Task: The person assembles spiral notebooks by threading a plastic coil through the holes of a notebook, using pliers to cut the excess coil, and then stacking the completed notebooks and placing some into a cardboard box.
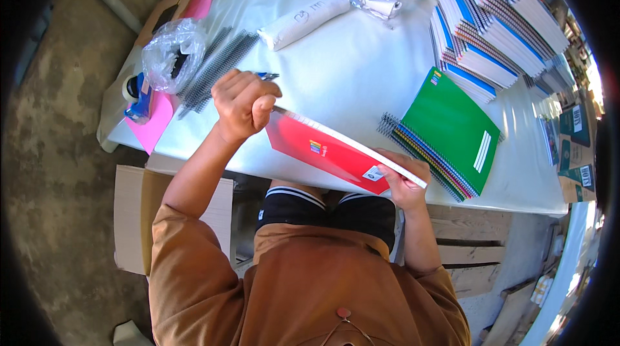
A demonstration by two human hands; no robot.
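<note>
Right hand (409,186) pinched red notebook (342,162) by one end; left hand (244,104) curled tight opposite, contents hidden from me

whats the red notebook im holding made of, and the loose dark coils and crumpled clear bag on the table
Red notebook: smooth, slightly glossy card or plastic cover, judging by its pale sheen; the white edge suggests paper pages.
Dark coils: plastic or coated wire; thin, regular loops leave it open.
Clear bag: apparently thin plastic film, see-through with crinkled highlights.
</note>
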